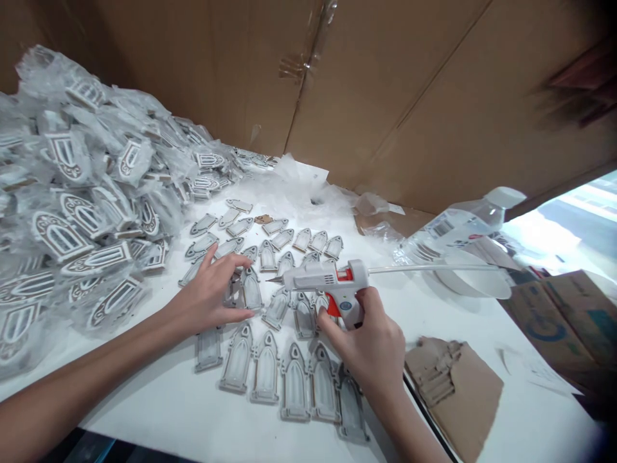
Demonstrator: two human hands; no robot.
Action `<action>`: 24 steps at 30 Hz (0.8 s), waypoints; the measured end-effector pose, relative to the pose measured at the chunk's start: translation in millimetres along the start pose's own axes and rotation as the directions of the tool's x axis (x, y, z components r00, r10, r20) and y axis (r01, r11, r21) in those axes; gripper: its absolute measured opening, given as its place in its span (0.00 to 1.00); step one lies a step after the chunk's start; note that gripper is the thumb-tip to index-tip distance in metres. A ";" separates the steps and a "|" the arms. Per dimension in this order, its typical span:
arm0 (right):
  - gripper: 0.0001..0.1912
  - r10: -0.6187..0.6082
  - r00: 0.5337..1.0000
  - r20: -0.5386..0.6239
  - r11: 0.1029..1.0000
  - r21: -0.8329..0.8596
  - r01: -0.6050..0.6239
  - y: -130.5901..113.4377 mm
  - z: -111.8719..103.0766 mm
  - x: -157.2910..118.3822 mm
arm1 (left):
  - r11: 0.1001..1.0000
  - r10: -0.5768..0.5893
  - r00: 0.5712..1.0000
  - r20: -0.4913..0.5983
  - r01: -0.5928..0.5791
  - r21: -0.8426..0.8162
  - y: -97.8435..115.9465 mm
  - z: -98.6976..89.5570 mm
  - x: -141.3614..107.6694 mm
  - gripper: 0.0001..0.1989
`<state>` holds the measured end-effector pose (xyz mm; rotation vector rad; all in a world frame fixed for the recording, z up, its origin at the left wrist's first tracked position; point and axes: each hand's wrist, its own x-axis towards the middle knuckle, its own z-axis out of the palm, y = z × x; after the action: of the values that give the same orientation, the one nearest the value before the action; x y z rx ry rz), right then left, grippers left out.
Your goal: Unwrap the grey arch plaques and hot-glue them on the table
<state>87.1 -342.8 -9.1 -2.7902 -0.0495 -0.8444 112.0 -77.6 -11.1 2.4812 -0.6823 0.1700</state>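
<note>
My right hand (369,341) is wrapped around the handle of a white glue gun (315,278) with a red trigger. A glue stick (424,268) juts from its back, and its nozzle points left. My left hand (214,286) has thumb and forefinger at the two ends of a small grey arched window piece (251,289), just left of the nozzle. My other left fingers are partly hidden. Similar window pieces (295,382) lie in loose rows on the white table around both hands.
A heap of plastic-wrapped arched window pieces (62,235) rises at left. A plastic bottle (463,222) lies tilted by a white bowl (475,276) at right. Torn cardboard (475,399) lies near my right forearm. A cardboard wall (376,90) stands behind, with crumpled clear plastic (308,190) before it.
</note>
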 end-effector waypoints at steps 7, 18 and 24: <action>0.18 0.070 0.998 0.000 0.997 0.044 -0.069 6.9 -0.4 3.0 | 0.986 -0.099 0.973 0.209 0.123 -0.109 0.5 1.2 7.0 0.31; 0.18 0.266 0.963 0.032 0.947 0.179 -0.268 12.6 -12.0 12.3 | 0.991 0.022 0.970 0.244 0.012 -0.137 17.3 2.2 15.6 0.30; 0.19 0.312 0.948 0.065 0.917 0.241 -0.319 15.4 -14.4 14.1 | 0.979 0.175 0.916 0.362 -0.124 -0.159 18.5 15.9 33.7 0.24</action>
<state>92.5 -361.5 7.2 -2.4801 0.2668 -0.6709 131.3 -114.2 -6.8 2.3511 -1.0081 -0.2954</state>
